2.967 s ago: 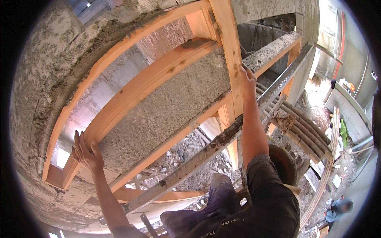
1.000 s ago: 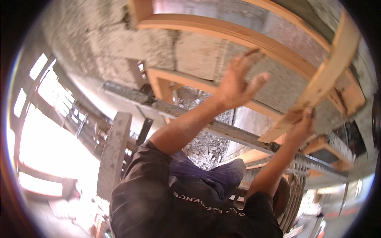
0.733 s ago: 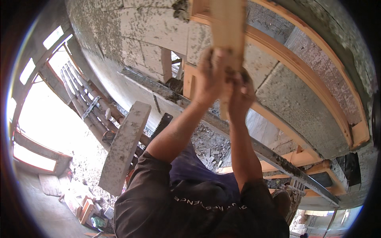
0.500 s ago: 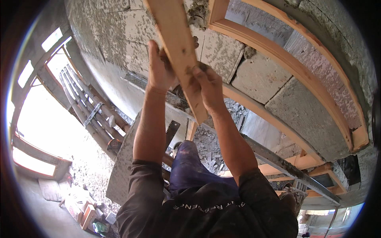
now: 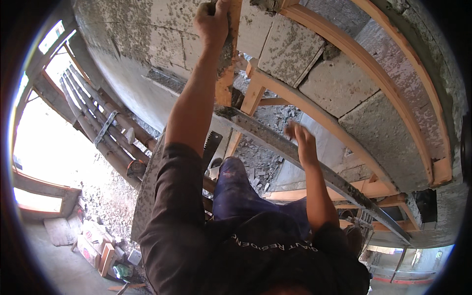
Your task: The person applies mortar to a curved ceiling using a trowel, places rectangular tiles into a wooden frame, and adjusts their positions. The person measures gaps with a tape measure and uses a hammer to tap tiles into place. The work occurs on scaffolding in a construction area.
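Observation:
High at the wall, my left hand [image 5: 212, 23] is closed round the edge of a wooden board [image 5: 224, 91]. The board stands nearly upright against the block wall [image 5: 290, 46], and its upper end runs out of view. My right hand [image 5: 305, 142] is off the board, lower and to the right, above a long grey bar [image 5: 334, 182]. Its fingers are loosely apart, slightly blurred, and nothing shows in them. A handsaw blade [image 5: 211, 145] sticks up beside my left forearm.
Curved wooden frames [image 5: 344, 37] are set in the wall at the right. Rubble [image 5: 265, 128] covers the ground below. Tied poles [image 5: 101, 115] lean at the left, with wood scraps [image 5: 105, 258] at the lower left.
Both hands held the board before; my right hand has let go and dropped down to the right. The board has turned more upright and moved against the wall, with my left hand higher.

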Demonstrator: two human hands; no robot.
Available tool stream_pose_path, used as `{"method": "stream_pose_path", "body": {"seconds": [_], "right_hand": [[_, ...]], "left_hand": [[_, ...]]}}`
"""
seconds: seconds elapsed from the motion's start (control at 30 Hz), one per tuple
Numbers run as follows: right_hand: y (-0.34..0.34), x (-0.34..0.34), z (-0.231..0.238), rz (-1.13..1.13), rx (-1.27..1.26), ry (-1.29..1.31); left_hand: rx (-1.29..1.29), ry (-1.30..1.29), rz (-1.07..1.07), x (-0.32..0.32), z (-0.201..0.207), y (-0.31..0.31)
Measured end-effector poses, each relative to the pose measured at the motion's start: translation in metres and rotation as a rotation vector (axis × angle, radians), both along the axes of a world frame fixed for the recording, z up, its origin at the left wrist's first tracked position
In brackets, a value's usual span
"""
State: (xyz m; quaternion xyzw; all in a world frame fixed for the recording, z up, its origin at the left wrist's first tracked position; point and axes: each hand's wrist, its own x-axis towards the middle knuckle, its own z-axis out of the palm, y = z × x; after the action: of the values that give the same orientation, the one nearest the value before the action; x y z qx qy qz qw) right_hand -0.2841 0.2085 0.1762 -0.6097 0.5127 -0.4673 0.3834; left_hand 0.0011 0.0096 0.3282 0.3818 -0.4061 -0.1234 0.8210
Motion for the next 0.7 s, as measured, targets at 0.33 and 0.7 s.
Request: {"method": "stream_pose_path", "body": {"seconds": [0.33, 0.7], "right_hand": [[0.165, -0.118, -0.151, -0.397, 0.523, -0.014], [0.172, -0.133, -0.178, -0.361, 0.525, 0.105]], "left_hand": [[-0.060, -0.075, 0.042, -0.049, -0.010, -0.048], [-0.076, -0.115, 0.057, -0.047, 0.012, -0.049]]}}
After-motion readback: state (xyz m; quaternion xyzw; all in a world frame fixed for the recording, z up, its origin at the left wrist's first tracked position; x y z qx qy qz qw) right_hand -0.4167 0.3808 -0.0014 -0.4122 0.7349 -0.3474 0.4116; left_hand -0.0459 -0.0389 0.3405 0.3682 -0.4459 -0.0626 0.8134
